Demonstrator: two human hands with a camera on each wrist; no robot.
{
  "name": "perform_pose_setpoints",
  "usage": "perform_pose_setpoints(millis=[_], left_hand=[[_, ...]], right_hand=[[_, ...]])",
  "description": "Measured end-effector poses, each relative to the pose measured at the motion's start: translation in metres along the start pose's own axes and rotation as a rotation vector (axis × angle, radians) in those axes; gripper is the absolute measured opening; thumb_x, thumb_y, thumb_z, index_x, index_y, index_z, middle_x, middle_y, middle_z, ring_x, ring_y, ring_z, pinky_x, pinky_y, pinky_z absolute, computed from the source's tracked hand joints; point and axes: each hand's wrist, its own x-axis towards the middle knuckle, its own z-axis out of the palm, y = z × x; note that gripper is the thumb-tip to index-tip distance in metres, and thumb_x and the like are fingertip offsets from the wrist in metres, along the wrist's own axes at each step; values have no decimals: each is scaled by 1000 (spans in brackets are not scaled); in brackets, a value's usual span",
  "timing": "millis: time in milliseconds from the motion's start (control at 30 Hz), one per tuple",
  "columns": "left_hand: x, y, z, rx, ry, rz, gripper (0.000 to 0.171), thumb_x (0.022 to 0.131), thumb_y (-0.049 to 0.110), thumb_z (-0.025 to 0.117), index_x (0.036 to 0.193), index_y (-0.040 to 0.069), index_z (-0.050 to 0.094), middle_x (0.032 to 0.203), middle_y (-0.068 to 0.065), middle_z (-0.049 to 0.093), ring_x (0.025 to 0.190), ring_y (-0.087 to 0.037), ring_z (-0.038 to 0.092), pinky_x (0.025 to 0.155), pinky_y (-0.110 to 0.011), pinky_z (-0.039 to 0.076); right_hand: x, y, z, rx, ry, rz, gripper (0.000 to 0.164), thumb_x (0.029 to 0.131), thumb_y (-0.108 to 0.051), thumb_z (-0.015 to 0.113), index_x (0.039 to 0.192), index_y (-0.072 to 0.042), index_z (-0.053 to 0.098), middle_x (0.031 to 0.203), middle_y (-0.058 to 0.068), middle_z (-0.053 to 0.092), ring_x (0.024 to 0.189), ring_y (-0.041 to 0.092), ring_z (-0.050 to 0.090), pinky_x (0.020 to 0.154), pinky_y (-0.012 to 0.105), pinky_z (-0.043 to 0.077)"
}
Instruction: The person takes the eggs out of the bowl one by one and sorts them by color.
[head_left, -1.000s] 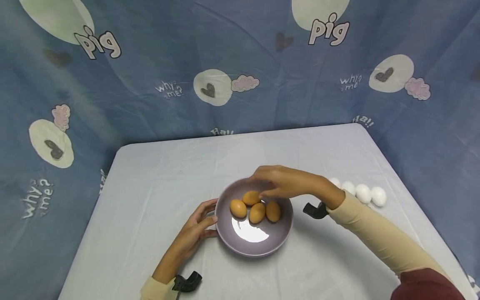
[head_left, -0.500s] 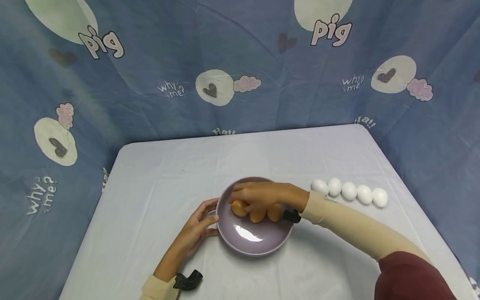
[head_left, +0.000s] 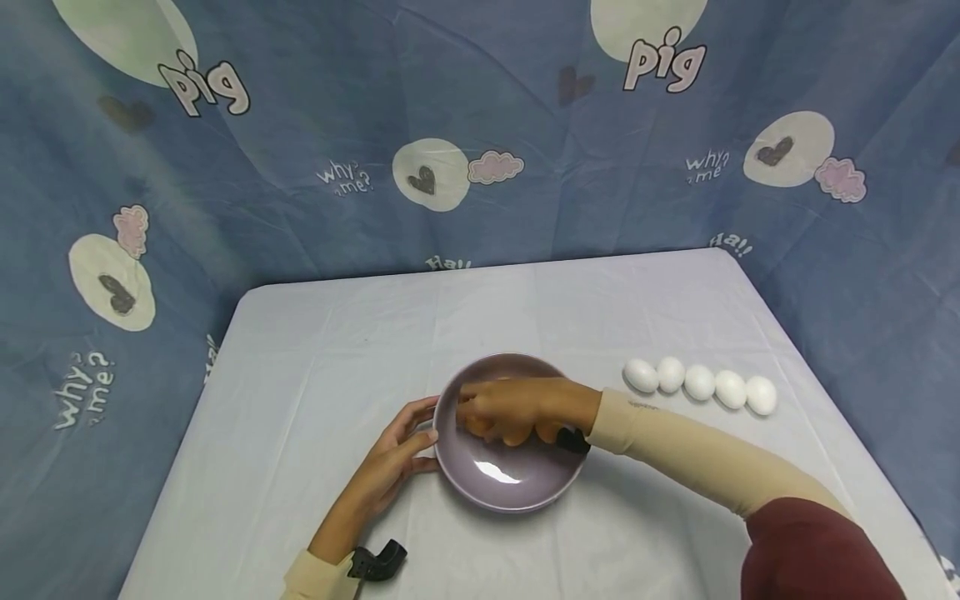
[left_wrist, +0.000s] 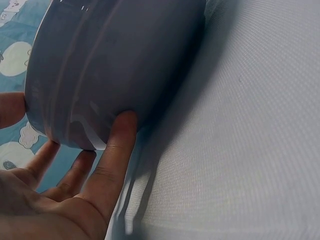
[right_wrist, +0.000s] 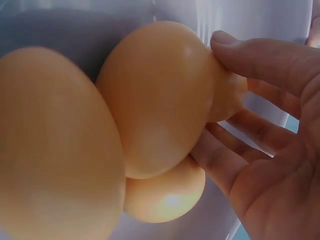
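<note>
A mauve bowl (head_left: 502,496) stands on the table with several brown eggs in it. My left hand (head_left: 393,454) holds the bowl's left side, thumb at the rim and fingertips against the outer wall (left_wrist: 110,60). Down inside the bowl, my right hand (head_left: 517,402) covers most of the eggs from above. The right wrist view shows its thumb and fingers around the farthest brown egg (right_wrist: 229,95). Closer to that camera lie a middle egg (right_wrist: 160,100), a lower egg (right_wrist: 167,196) and a large near egg (right_wrist: 55,145).
Several white eggs (head_left: 700,382) lie in a row on the table, right of the bowl and beyond the right sleeve (head_left: 690,450). A white cloth (head_left: 337,333) covers the table. Behind it hangs a blue printed curtain (head_left: 300,225).
My right hand has come from the bowl's far right rim leftward and down among the brown eggs, uncovering the whole white row. The left hand and the bowl stay put.
</note>
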Motion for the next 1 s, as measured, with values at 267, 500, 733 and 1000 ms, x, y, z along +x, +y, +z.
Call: perform_pose_setpoints(millis=[267,500,733,1000], left_hand=[[0,0,0,8,6,-3,55,100,16,58,150,14,37,152,-14,36,118,-20,57,83,-43,59],[1,-1,0,7,1,1,54,100,15,57,150,14,37,152,-13,36,118,-20,58,84,-43,59],[1,-1,1,11,6,2,54,100,15,58,150,13,37,152,-14,36,118,-21,58,84,-43,59],[1,0,1,4,13,4,55,99,13,58,150,12,38,152,-16,37,115,-19,60,83,-43,59]], right_hand=[[3,-2,3,-71,9,5,46,91,-24,74,134,-23,58,129,-1,54,117,11,56,101,24,48],[0,-1,0,-11,24,-28,45,92,-21,73,135,-20,59,129,0,54,117,11,53,100,20,47],[-19,1,-13,29,98,-69,43,89,-16,75,129,-11,63,124,3,57,110,12,56,98,22,48],[-61,6,-24,169,220,-36,39,89,-13,73,127,-13,66,122,-1,59,104,10,57,92,23,50]])
